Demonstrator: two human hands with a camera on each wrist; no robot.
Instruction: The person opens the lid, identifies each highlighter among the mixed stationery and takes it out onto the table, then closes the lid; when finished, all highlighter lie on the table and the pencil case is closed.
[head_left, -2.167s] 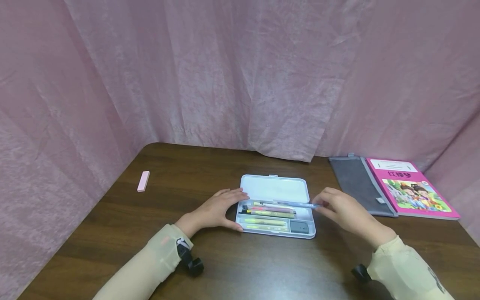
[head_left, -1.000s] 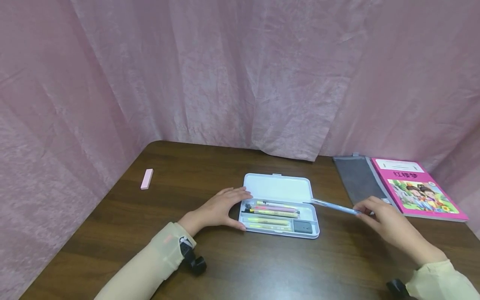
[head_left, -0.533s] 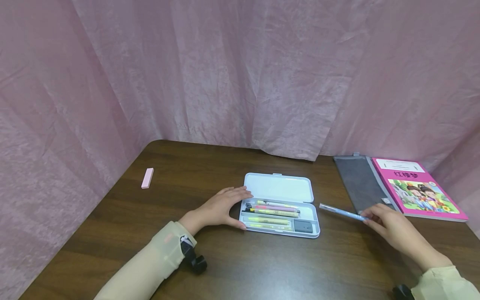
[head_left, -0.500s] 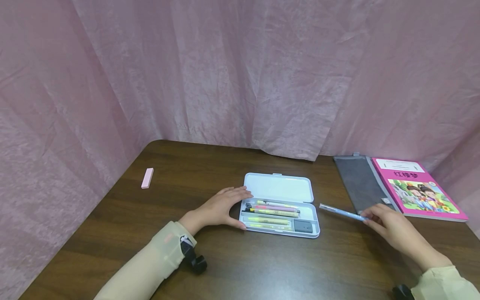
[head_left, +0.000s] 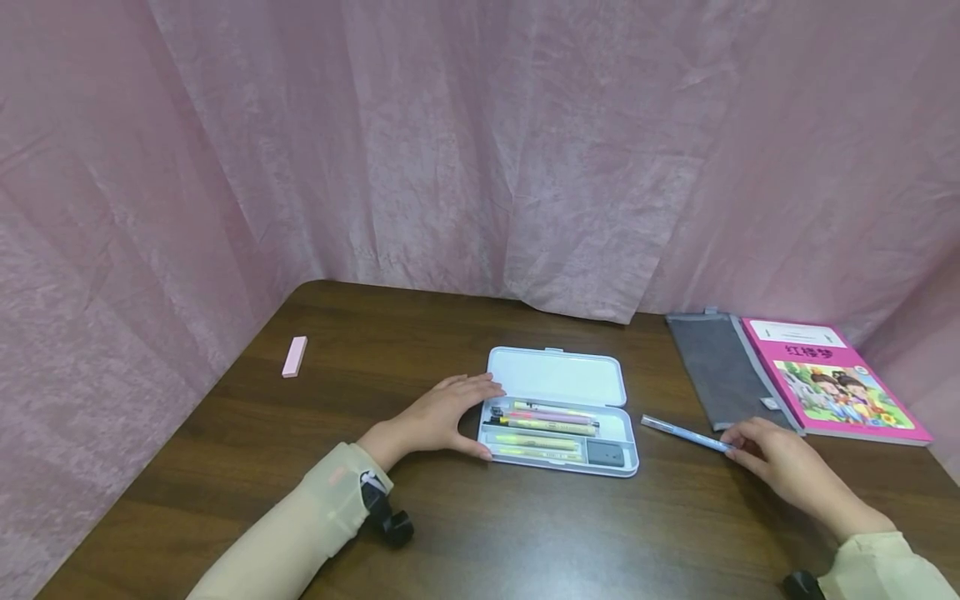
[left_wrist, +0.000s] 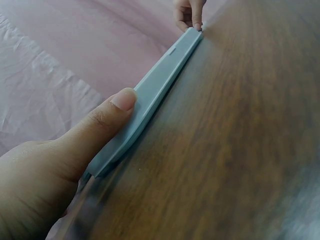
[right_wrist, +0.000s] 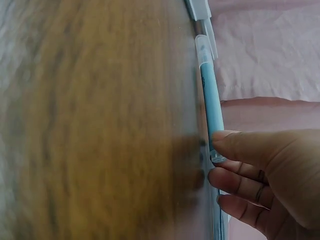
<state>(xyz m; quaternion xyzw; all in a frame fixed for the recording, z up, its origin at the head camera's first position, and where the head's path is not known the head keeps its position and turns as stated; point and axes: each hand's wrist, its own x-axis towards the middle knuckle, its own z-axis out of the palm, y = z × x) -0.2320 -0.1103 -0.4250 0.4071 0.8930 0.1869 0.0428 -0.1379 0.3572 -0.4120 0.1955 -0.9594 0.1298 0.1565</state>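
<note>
My left hand (head_left: 442, 417) holds the left end of an open white pencil case (head_left: 627, 433), fingers at the back and thumb along the front. In the left wrist view the thumb (left_wrist: 107, 117) lies against the case's front wall (left_wrist: 150, 97). Several pens (head_left: 551, 425) and a dark grey block (head_left: 604, 453) lie inside the case. Right of it, my right hand (head_left: 783, 462) pinches the end of a blue pen (head_left: 686, 433) with a clear cap. The right wrist view shows the pen (right_wrist: 212, 100) low along the table, between thumb and fingers.
A pink bar-shaped block (head_left: 295, 357) lies at the left of the brown table (head_left: 390, 333). At the right back are a grey pouch (head_left: 723, 375) and a pink picture-covered book (head_left: 840, 383). A pink curtain (head_left: 480, 150) hangs behind the table.
My right hand has drawn the blue pen out of the case to the right, clear of its edge, then lowered it to the table. My left hand has stayed on the case.
</note>
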